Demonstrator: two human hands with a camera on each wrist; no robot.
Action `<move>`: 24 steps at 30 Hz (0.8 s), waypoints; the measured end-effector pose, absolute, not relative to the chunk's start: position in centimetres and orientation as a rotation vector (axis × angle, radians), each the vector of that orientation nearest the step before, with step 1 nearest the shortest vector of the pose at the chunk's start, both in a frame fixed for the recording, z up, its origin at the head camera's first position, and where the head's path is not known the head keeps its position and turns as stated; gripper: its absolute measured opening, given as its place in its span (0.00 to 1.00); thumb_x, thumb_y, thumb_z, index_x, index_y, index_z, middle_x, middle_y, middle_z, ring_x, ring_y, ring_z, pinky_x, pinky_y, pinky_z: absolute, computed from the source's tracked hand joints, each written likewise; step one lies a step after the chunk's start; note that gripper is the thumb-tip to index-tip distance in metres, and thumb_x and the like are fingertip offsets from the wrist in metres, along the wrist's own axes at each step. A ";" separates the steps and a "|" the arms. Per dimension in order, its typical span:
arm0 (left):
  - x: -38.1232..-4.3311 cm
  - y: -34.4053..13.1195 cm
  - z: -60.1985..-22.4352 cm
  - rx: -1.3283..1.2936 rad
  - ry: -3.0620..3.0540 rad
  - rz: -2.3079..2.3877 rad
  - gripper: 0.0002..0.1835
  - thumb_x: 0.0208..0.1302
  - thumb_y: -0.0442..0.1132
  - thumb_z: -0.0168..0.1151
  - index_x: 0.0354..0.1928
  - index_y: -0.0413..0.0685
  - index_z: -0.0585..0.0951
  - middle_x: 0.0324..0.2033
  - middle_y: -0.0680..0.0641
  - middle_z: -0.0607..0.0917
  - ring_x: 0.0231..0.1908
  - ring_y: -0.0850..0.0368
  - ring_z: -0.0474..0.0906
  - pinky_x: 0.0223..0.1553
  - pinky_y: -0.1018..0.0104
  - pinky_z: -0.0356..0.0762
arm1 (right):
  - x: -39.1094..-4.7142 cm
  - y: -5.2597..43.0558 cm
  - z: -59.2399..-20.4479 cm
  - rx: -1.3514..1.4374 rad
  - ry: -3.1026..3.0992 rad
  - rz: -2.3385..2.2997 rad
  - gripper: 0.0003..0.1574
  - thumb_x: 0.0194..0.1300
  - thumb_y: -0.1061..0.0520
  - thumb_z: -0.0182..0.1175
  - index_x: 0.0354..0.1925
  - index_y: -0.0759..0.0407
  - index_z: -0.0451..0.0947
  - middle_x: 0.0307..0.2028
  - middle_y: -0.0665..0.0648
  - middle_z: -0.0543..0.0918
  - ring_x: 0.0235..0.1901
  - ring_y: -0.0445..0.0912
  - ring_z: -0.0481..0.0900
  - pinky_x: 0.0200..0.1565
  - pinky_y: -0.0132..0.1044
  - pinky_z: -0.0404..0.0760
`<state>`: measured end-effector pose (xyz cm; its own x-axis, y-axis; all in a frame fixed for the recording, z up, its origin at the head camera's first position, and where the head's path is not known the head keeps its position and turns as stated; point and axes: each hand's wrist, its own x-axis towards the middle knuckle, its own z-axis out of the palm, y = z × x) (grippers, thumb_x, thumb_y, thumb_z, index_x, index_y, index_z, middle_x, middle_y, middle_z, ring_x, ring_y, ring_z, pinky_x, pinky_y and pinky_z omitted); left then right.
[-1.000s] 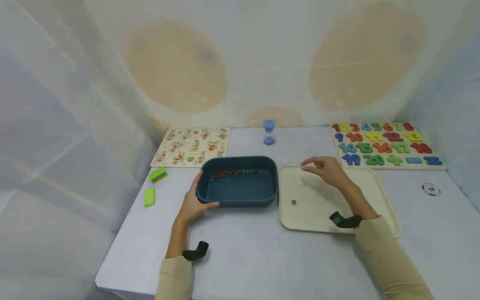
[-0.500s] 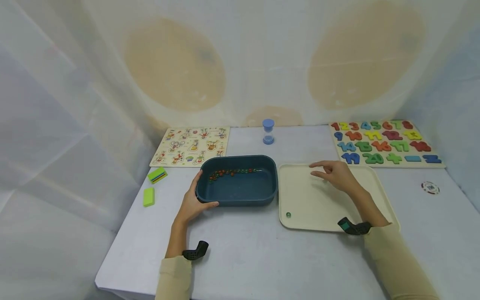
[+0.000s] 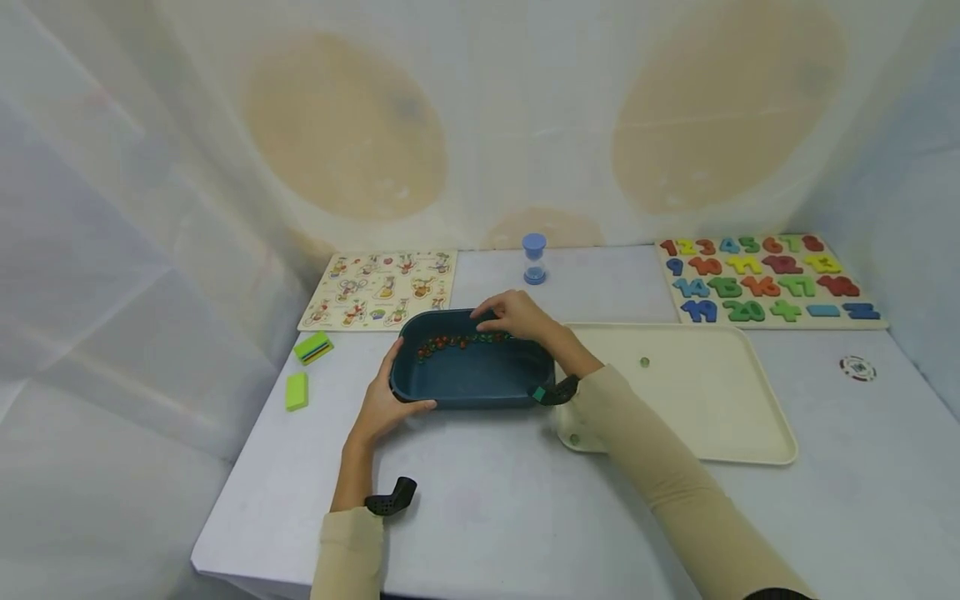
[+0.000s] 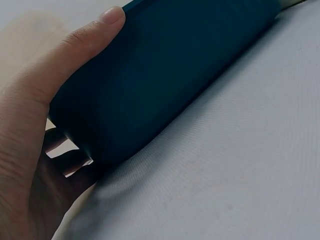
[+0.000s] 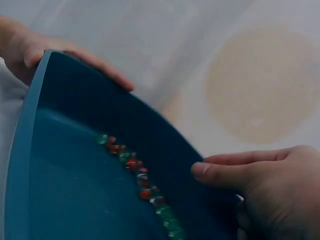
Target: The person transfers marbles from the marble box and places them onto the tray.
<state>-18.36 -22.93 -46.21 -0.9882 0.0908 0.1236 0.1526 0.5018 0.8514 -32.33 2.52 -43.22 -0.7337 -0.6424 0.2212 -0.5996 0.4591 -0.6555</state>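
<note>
Left hand (image 3: 381, 410): thumb and fingers grip the left end of the blue bin (image 3: 472, 379)
Right hand (image 3: 519, 315): over the bin, thumb and forefinger slightly apart
Marbles (image 5: 132, 164): lined along the bin's far side; two more on the cream tray (image 3: 720, 392)

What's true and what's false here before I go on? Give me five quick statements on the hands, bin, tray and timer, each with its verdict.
1. The left hand grips the left end of the blue bin. True.
2. All marbles in the bin are red. False: there are red and green ones.
3. Two marbles show on the tray. True.
4. The right hand is over the tray. False: it is at the bin's far side.
5. The sand timer stands upright. True.
</note>
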 end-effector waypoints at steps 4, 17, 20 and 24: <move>-18.4 -22.9 -46.1 -0.223 -2.664 -1.531 0.58 0.39 0.40 0.74 0.69 0.57 0.47 0.67 0.45 0.53 0.66 0.43 0.50 0.59 0.41 0.53 | -33.0 0.8 -44.6 -1.070 2.639 -0.979 0.18 0.54 0.54 0.64 0.45 0.56 0.80 0.07 0.47 0.58 0.09 0.39 0.53 0.17 0.29 0.56; -18.9 -23.3 -47.0 -0.216 -2.682 -1.509 0.60 0.37 0.43 0.76 0.69 0.57 0.46 0.68 0.45 0.53 0.65 0.43 0.50 0.59 0.42 0.54 | -33.1 -0.3 -46.0 -1.017 2.722 -0.656 0.15 0.56 0.53 0.63 0.43 0.53 0.81 0.44 0.52 0.82 0.41 0.44 0.78 0.43 0.37 0.76; -19.5 -23.8 -48.2 -0.211 -2.680 -1.511 0.60 0.36 0.45 0.76 0.69 0.63 0.45 0.68 0.48 0.52 0.66 0.45 0.50 0.59 0.42 0.54 | -33.0 -0.5 -45.9 -0.981 2.729 -0.636 0.14 0.56 0.54 0.62 0.42 0.53 0.81 0.43 0.52 0.82 0.43 0.44 0.78 0.45 0.37 0.75; -20.0 -24.2 -49.4 -0.200 -2.663 -1.518 0.60 0.34 0.49 0.76 0.68 0.72 0.46 0.68 0.53 0.52 0.66 0.49 0.50 0.60 0.43 0.53 | -32.7 -0.2 -45.7 -1.025 2.773 -0.677 0.12 0.57 0.53 0.61 0.41 0.53 0.81 0.40 0.51 0.83 0.34 0.40 0.79 0.37 0.33 0.76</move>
<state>-20.03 -24.16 -49.40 -0.9890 0.0783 0.1254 0.1478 0.5038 0.8511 -32.73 -0.19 -45.67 -0.7663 -0.6405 0.0509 -0.5920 0.6729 -0.4436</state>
